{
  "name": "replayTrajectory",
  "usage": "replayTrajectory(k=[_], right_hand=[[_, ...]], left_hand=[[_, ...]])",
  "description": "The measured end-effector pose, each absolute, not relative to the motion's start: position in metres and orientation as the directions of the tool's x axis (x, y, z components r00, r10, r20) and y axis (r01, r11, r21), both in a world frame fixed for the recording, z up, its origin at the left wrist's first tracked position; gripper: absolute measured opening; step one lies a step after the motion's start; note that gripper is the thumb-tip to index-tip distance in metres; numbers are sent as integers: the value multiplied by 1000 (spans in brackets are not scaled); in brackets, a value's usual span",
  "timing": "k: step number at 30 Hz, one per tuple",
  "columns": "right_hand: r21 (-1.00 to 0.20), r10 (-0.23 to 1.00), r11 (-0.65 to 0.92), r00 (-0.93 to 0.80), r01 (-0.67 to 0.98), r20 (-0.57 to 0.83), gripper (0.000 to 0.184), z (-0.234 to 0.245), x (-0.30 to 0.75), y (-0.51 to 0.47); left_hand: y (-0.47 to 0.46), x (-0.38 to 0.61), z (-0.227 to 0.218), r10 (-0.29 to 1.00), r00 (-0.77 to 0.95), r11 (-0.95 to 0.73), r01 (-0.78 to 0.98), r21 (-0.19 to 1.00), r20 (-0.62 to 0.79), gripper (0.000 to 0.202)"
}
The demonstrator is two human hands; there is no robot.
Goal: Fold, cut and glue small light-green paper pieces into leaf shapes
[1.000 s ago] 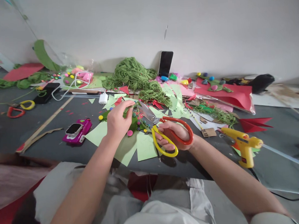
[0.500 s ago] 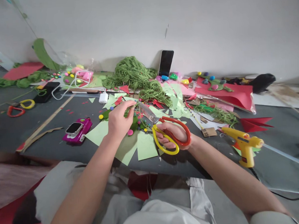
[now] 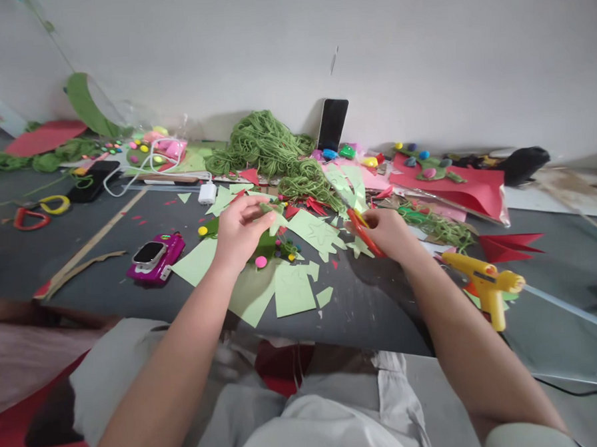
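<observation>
My left hand (image 3: 239,232) pinches a small green paper star (image 3: 277,218) between thumb and fingers, above the scraps. My right hand (image 3: 388,232) is closed around the red-and-yellow handles of the scissors (image 3: 363,233), with the blades angled away toward the back. Below and between my hands lies a pale green sheet (image 3: 316,230) with a star outline drawn on it. A cut green star (image 3: 360,248) rests on the table just under the scissors. Nearer to me is another light green piece (image 3: 295,294) with faint drawn lines.
Green yarn (image 3: 264,142) is heaped at the back beside a leaning phone (image 3: 333,125). On the right lies a yellow glue gun (image 3: 484,284); a purple device (image 3: 156,259) sits on the left. Farther left are another pair of scissors (image 3: 42,211) and a white charger (image 3: 207,193).
My right hand has moved right and turned the scissors, taking the blades away from my left hand. The paper piece in my left hand now shows more plainly, tilted toward me.
</observation>
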State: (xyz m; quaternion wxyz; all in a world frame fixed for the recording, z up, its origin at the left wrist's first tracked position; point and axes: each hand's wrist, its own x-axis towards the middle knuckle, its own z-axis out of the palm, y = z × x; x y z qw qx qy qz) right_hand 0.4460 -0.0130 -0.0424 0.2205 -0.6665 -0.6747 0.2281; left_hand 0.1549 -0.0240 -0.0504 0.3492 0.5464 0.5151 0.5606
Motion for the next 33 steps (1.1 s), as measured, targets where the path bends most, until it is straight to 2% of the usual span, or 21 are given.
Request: replayTrajectory(k=[2, 5, 9, 11, 13, 15, 17, 19, 24, 28, 33], right_hand=[[-490, 999, -14, 27, 871, 20, 39, -45, 458, -5], [-403, 1000, -18, 19, 915, -2, 38, -52, 467, 3], [-392, 1000, -3, 12, 920, 22, 32, -61, 470, 7], [-401, 996, 49, -12, 915, 92, 31, -63, 469, 7], [-469, 976, 155, -63, 870, 206, 31, -60, 463, 3], [-624, 954, 278, -136, 730, 266, 33, -55, 452, -4], [-794, 947, 309, -246, 523, 206, 37, -50, 437, -13], [-877, 929, 285, -336, 388, 153, 39, -48, 422, -22], [-898, 917, 305, -353, 318, 186, 39, -58, 401, -30], [-868, 906, 359, -352, 342, 236, 34, -67, 400, -28], [-854, 907, 354, -362, 381, 215, 31, -69, 399, -28]], left_hand=[[-24, 156, -50, 971, -116, -196, 99, 976, 207, 31], [-26, 158, -51, 985, -72, -155, 53, 987, 159, 34], [-30, 162, -53, 996, -1, -90, 21, 996, 90, 41], [-33, 165, -52, 997, 26, -67, 29, 997, 66, 42], [-37, 169, -50, 998, 50, -48, 50, 998, 46, 42], [-42, 175, -48, 997, 73, -18, 61, 998, 14, 43], [-45, 180, -49, 995, 97, 19, 66, 998, -25, 47], [-48, 184, -51, 990, 131, 51, 71, 996, -60, 50], [-49, 189, -60, 977, 185, 101, 35, 994, -106, 55], [-48, 189, -59, 984, 160, 78, 24, 997, -81, 43], [-45, 187, -61, 986, 158, 48, 85, 995, -61, 37]])
